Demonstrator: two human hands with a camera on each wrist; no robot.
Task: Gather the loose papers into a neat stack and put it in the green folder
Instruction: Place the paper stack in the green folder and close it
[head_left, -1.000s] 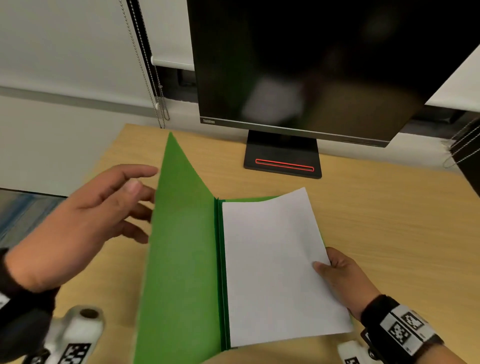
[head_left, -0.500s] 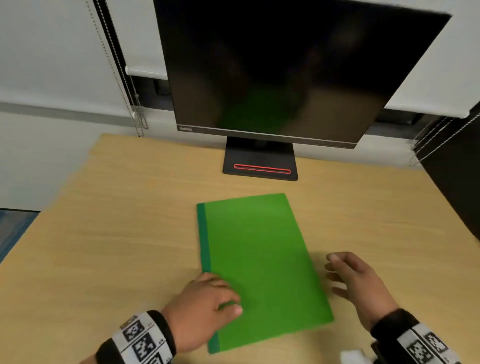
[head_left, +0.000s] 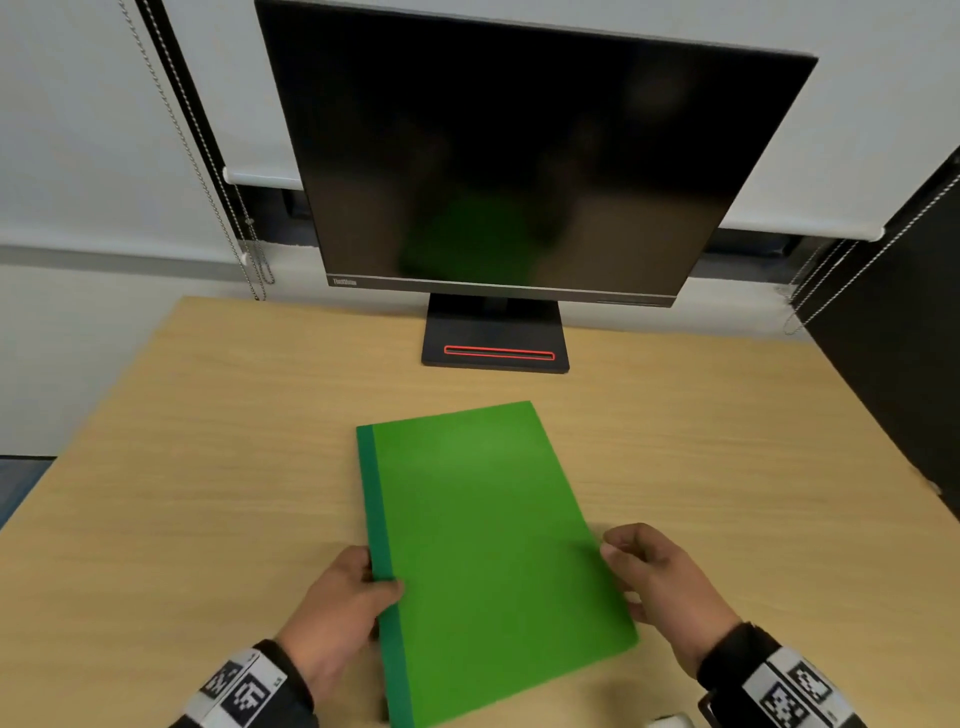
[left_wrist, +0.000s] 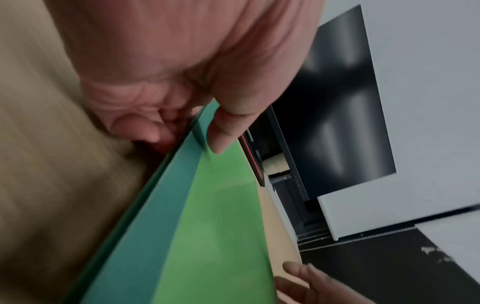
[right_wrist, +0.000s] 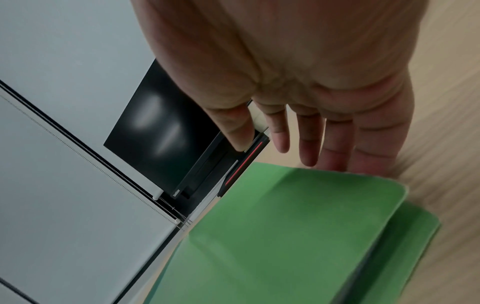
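The monitor (head_left: 514, 156) fills the upper middle of the head view, dark, its stand on the back of the surface (head_left: 208, 467). Lower centre lies the folder (head_left: 483, 540), closed and flat, its darker spine strip along the left edge. No paper shows anywhere outside it, so I judge the stack is inside and the job is all but done; only a squaring-up or a let-go seems left.

What could spoil it from here is small. In the right wrist view the front cover stands a little proud of the back one at the near corner, so the folder is not pressed fully shut. If it gets lifted or tipped with that open edge downward, the sheets could slide out. A push from one side only could also skew it on the smooth surface.

The left hand (head_left: 337, 608) is at the spine, lower left of the folder. Its thumb lies on top of the dark strip and the fingers curl under the edge, a light pinch, as the left wrist view shows.

The right hand (head_left: 660, 582) is at the folder's right edge, lower right. Its fingers are loosely bent and spread, holding nothing; the fingertips are just beside the edge, and whether they touch it I cannot tell.
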